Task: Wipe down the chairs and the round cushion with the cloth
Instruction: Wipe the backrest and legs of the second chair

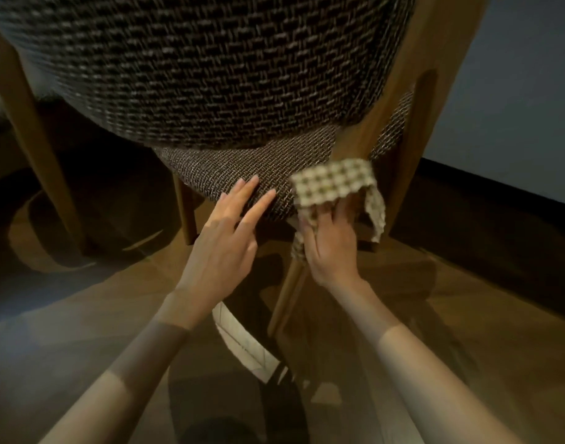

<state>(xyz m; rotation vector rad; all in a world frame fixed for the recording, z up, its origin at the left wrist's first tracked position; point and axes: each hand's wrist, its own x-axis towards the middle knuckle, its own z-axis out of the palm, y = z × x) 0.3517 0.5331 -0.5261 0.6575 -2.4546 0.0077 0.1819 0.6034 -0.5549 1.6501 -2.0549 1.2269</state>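
Right hand (330, 243) grips the cloth (332, 184); left hand (223, 245), spread, apparently touches chair seat (242, 168).

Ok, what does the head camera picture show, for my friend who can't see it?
A person's right hand holds a checked cloth against the edge of a chair's seat, beside its wooden frame. The left hand lays straight fingers on the woven seat; the chair's rounded back fills the top, above a wooden floor.

Count: one upholstered chair (210, 75); one checked cloth (332, 184); two bare hands, a left hand (223, 241) and a right hand (332, 248); one wooden floor (82, 315); one pale wall (515, 91).
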